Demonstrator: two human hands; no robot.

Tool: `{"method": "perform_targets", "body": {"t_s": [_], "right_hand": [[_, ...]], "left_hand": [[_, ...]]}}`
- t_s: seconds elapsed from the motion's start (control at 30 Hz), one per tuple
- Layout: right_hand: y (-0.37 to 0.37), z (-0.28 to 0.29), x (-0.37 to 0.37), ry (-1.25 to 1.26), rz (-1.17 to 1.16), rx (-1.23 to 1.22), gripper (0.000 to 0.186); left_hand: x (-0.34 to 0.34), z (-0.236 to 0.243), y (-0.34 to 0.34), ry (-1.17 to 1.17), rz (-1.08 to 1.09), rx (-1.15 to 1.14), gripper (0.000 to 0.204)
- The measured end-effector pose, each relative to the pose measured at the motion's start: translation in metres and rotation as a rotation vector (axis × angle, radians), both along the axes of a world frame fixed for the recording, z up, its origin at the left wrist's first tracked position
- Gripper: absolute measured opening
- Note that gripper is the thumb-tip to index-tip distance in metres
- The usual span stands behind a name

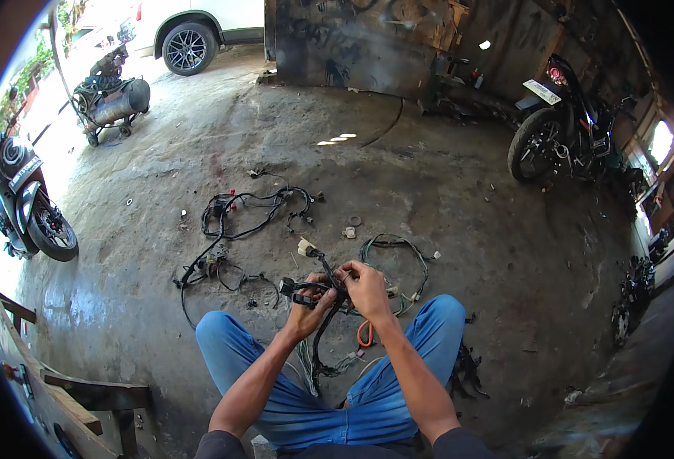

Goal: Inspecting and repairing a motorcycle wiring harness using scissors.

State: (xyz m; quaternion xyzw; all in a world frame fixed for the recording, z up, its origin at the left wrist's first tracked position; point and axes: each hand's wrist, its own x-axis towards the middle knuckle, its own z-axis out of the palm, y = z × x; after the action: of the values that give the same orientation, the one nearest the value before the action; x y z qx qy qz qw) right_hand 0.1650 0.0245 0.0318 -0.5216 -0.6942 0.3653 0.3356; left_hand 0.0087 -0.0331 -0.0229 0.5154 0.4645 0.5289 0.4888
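Note:
Between my knees I hold a black taped wiring harness [323, 336] with several plug connectors. My left hand [306, 312] is closed round its bundle, beside black connectors [288, 287] that stick out to the left. A cream connector [305, 246] tops a branch pointing away from me. My right hand [363, 287] pinches the harness at its middle, fingers pressed together; the exact wire between them is hidden. The harness hangs down toward the floor, where loose thin wires lie. An orange loop [365, 334] shows by my right wrist.
A second black harness [256, 222] lies spread on the concrete floor ahead, left of a coiled green cable [394, 241]. Motorcycles stand left [34, 203] and far right [555, 138]. Beyond are an air compressor [115, 103] and a white car [199, 19]. A wooden bench [53, 386] is near left.

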Motion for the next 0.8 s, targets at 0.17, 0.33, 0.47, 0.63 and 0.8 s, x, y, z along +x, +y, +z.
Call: {"method": "perform_targets", "body": {"t_s": [0.17,0.33,0.47,0.63,0.8], "right_hand": [[-0.006,-0.011,0.003,0.144,-0.015,-0.080,0.023],[-0.020,-0.031,0.012,0.384,-0.094,-0.049,0.023],[-0.023,-0.041,0.018,0.353,-0.038,0.004,0.023],[-0.030,-0.054,0.020,0.524,-0.108,-0.044,0.021],[-0.046,-0.042,0.019,0.416,-0.072,-0.014,0.026]], "left_hand": [[0.001,-0.010,0.005,-0.103,0.008,0.080,0.037],[0.001,0.003,0.001,-0.059,-0.042,-0.042,0.037],[0.001,0.000,0.005,0.189,-0.062,0.082,0.035],[0.004,0.001,0.008,0.259,-0.097,0.130,0.034],[0.003,-0.010,0.006,0.194,-0.049,-0.003,0.037]]}}
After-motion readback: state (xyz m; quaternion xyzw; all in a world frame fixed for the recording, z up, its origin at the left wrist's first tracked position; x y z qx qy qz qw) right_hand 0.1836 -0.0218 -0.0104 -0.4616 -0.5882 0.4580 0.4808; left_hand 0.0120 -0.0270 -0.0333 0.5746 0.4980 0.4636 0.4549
